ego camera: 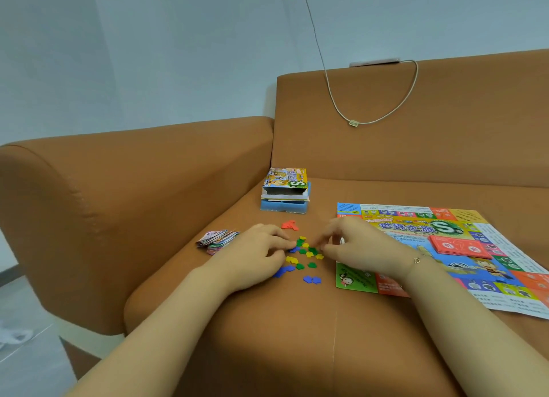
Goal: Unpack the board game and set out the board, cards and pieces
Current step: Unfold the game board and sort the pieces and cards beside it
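Observation:
Small plastic pieces in green, yellow and blue lie scattered on the sofa seat, with a separate red group behind them. My left hand rests at their left edge, fingertips pinching a blue piece. My right hand reaches in from the right, fingers curled over the green and yellow ones; whether it holds one is unclear. The paper game board lies unfolded on the right with a red card stack on it. A pile of paper money sits left of my left hand.
The opened game box rests on a blue tray at the back of the seat. The brown sofa's armrest rises on the left. A white cable hangs over the backrest.

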Tool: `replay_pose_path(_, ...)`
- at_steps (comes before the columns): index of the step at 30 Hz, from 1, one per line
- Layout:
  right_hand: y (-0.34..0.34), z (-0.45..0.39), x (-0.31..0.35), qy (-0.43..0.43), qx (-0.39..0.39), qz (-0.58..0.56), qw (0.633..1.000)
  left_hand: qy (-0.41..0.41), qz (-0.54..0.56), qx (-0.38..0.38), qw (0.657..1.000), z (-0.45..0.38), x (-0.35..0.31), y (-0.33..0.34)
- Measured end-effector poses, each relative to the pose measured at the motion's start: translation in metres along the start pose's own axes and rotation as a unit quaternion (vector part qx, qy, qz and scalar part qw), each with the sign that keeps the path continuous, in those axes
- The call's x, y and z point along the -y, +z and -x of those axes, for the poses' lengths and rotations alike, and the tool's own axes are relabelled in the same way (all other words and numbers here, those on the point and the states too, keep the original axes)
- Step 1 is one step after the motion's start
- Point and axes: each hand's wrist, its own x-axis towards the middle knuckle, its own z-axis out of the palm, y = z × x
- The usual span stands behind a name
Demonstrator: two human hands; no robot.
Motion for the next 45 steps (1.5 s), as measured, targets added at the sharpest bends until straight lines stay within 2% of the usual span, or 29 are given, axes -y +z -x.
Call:
replay_pose_path(6,0.003,0.000,0.002,-0.012,-0.004,0.001,1.000,-0.001,0.014,-0.012,1.000,0.008,0.000,-0.008)
replay_pose_path(11,0.005,0.001,0.008,-0.032,0.012,0.025,0.999,-0.002,0.079,-0.042,0.996,0.007,0.000,-0.006)
replay_pose_path(21,0.008,-0.001,0.008,-0.045,0.015,0.073,0.996,-0.019,0.047,0.014,0.999,0.003,0.001,-0.006)
replay_pose_path(29,0.012,-0.005,0.006,-0.035,0.008,0.088,0.995,-0.043,0.047,0.002,0.998,0.007,-0.002,-0.019)
replay_pose_path(38,0.017,-0.008,0.008,-0.076,0.020,0.076,0.994,-0.061,0.009,0.022,0.998,0.011,-0.005,-0.023)
replay_pose_path(45,0.014,-0.004,0.010,-0.103,0.032,0.070,0.992,-0.057,0.019,0.021,0.998,0.014,-0.007,-0.028)
